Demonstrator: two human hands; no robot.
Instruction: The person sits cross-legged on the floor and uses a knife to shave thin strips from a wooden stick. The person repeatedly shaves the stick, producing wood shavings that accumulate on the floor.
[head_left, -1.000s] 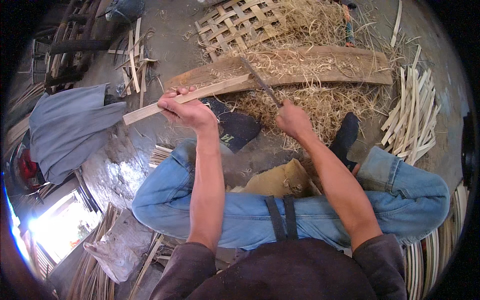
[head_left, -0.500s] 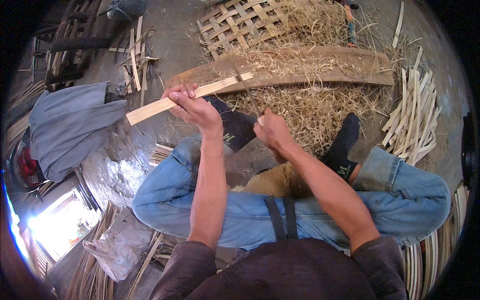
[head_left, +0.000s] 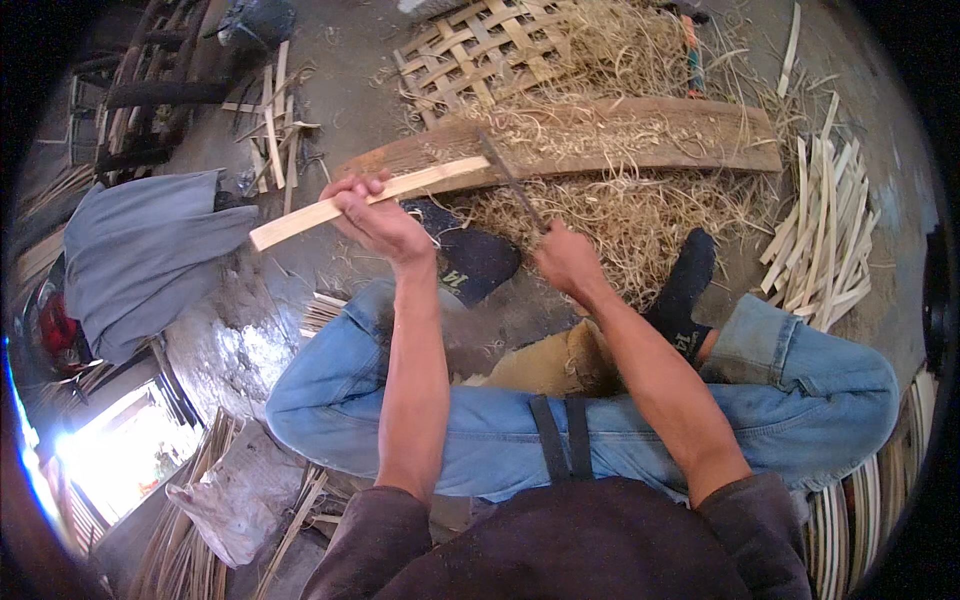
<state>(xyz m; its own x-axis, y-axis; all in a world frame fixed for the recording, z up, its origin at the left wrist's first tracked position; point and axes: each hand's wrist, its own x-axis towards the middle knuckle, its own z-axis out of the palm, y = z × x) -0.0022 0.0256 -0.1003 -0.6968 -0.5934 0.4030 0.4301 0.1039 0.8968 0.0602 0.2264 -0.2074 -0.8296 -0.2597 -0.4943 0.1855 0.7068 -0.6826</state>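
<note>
My left hand (head_left: 372,212) is closed around a flat pale strip of split bamboo or wood (head_left: 310,222), which slants up to the right. The strip's far end reaches over the near edge of a long wooden plank (head_left: 690,135). In my right hand (head_left: 570,258) is the handle end of a thin dark knife (head_left: 512,182), its blade pointing up and left. The blade's tip end is by the strip's far end; whether they touch I cannot tell. My right fingers wrap the handle and hide most of it.
Curly shavings (head_left: 630,225) lie on and around the plank. Beyond it is a woven lattice (head_left: 480,55). A pile of pale strips (head_left: 825,230) lies at the right, a grey cloth (head_left: 140,260) at the left. My socked feet (head_left: 485,262) are just below the plank.
My right hand has moved right and slightly down with the knife, whose blade now leans more to the left. The strip in my left hand has shifted slightly left and down.
</note>
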